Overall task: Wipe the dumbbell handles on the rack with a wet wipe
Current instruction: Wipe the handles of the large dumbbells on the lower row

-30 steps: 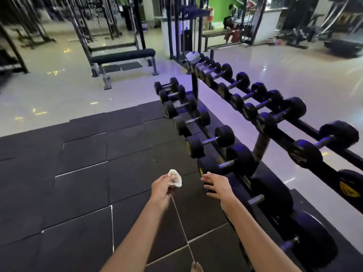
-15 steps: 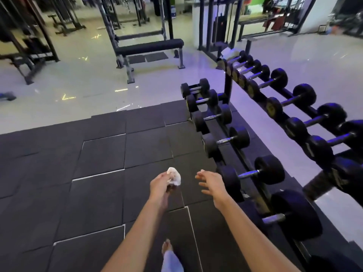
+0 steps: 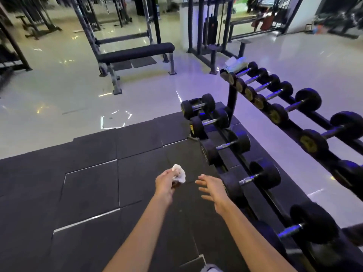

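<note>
My left hand (image 3: 166, 181) pinches the crumpled wet wipe (image 3: 179, 173) out in front of me, above the rubber floor mat (image 3: 94, 185) — it touches no metal. My right hand (image 3: 213, 188) is empty, fingers loosely spread, just beside the near head of a lower-tier dumbbell (image 3: 264, 176) on the rack (image 3: 232, 99). I judge this the approach to a handle. Next I'd carry the wipe across to that chrome handle (image 3: 247, 180) and wrap it round — the right hand could steady the weight.
</note>
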